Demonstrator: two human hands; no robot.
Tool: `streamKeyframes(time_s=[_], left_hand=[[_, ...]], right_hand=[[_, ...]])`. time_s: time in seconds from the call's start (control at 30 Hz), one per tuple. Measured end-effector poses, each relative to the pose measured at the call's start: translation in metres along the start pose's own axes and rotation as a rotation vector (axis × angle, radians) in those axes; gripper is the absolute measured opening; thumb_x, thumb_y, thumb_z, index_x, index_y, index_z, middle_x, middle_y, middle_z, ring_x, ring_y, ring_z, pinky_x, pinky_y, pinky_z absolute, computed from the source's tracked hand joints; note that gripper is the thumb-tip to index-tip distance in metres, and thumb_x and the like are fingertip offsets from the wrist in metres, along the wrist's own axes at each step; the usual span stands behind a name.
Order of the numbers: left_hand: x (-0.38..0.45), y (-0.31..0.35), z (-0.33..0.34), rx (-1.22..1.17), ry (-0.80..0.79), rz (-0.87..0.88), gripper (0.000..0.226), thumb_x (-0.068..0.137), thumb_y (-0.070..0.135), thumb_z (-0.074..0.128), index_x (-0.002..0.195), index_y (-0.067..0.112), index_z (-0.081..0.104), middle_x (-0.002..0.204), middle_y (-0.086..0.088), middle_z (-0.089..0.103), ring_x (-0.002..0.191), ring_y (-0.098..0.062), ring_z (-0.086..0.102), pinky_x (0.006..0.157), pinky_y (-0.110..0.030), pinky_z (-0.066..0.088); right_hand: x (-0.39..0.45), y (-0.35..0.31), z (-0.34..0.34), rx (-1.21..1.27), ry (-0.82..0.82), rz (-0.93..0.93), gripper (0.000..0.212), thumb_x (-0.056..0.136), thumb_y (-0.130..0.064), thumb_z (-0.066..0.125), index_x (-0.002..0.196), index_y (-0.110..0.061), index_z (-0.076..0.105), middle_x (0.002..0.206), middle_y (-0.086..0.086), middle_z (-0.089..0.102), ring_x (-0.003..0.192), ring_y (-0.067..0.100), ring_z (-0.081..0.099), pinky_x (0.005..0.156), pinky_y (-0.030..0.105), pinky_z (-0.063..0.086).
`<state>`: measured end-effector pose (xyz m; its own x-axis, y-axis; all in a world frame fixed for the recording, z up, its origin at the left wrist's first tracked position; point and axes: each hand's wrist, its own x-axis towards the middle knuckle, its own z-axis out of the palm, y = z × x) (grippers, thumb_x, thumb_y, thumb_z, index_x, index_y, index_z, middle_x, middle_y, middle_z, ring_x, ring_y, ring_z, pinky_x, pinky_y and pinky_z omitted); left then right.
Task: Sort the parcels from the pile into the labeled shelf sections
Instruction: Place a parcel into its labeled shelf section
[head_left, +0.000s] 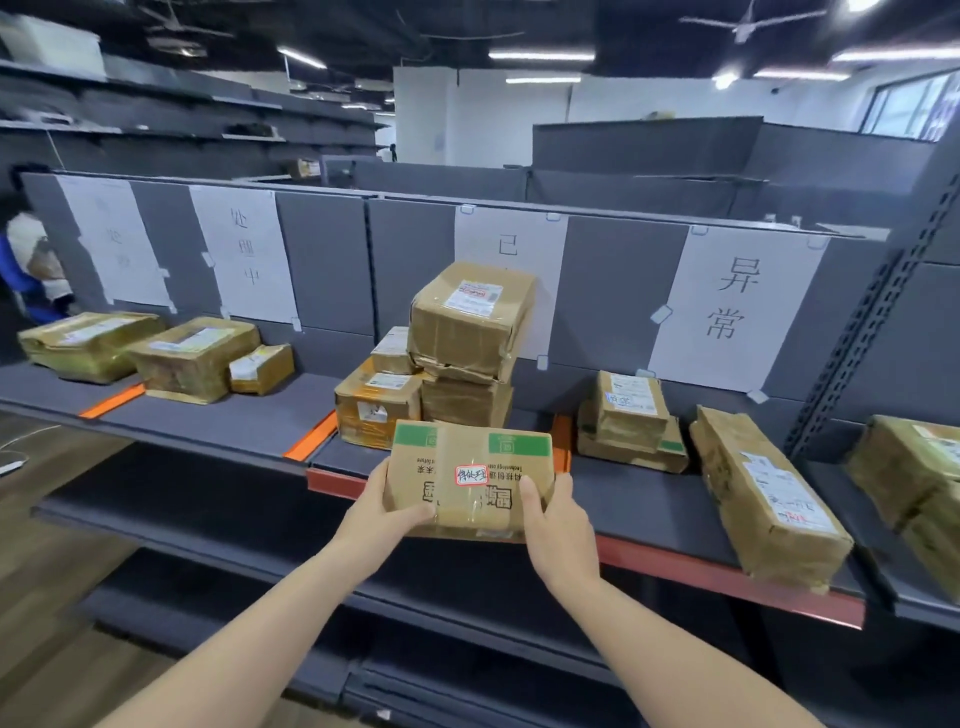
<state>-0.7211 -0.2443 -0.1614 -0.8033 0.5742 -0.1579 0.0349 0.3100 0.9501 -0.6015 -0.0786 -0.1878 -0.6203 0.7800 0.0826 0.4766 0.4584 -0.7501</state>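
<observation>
A long grey shelf (218, 415) runs across the view, split into sections by orange dividers (311, 435), with white paper labels (737, 301) taped to its back panel. At the right end of the section under the rightmost label lies a long taped parcel (769, 499), tilted toward the shelf's front edge. In the middle section stands a stack of brown parcels (467, 338), the top one leaning askew. Further left, three parcels (192, 356) lie side by side, and a low pile of two flat parcels (631, 415) sits just right of the stack. In front of the stack, over the shelf's front edge, the person holds a cardboard box (470, 475) with green patches and a small red-bordered sticker on top. The left hand (387, 512) grips its left end, thumb on top and fingers curled beneath. The right hand (558, 525) grips the right end the same way, thumb lying on the upper face. Whether the box touches the shelf cannot be told.
</observation>
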Motion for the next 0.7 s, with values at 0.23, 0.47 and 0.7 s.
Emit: streamKeyframes(time_s=[0.23,0.47,0.7], left_hand=[[0.022,-0.009,-0.040,-0.030,-0.034,-0.007,0.076,0.086,0.015,0.071,0.147,0.029,0.028,0.136,0.004,0.052,0.116,-0.012,0.047,0.104,-0.041,0.040],[0.056,-0.018,-0.083,-0.043,0.030,-0.058,0.071,0.087,0.013,0.067,0.145,0.030,0.029,0.131,0.004,0.054,0.120,-0.016,0.048,0.102,-0.041,0.040],[0.087,-0.030,-0.137,-0.050,0.128,-0.077,0.065,0.088,0.015,0.064,0.143,0.029,0.032,0.113,0.011,0.057,0.111,-0.014,0.051,0.089,-0.028,0.038]], right_hand=[[0.002,-0.031,0.033,-0.019,0.042,0.002,0.035,0.100,-0.051,0.034,0.112,-0.019,0.041,0.108,-0.002,0.062,0.089,0.014,0.060,0.071,0.031,0.053],[0.026,-0.062,0.078,-0.005,-0.007,-0.046,0.032,0.101,-0.048,0.034,0.113,-0.019,0.040,0.115,0.001,0.062,0.090,0.014,0.057,0.068,0.027,0.044],[0.060,-0.098,0.125,0.057,-0.091,-0.110,0.035,0.098,-0.049,0.040,0.116,-0.019,0.042,0.119,0.006,0.064,0.106,0.028,0.060,0.086,0.038,0.048]])
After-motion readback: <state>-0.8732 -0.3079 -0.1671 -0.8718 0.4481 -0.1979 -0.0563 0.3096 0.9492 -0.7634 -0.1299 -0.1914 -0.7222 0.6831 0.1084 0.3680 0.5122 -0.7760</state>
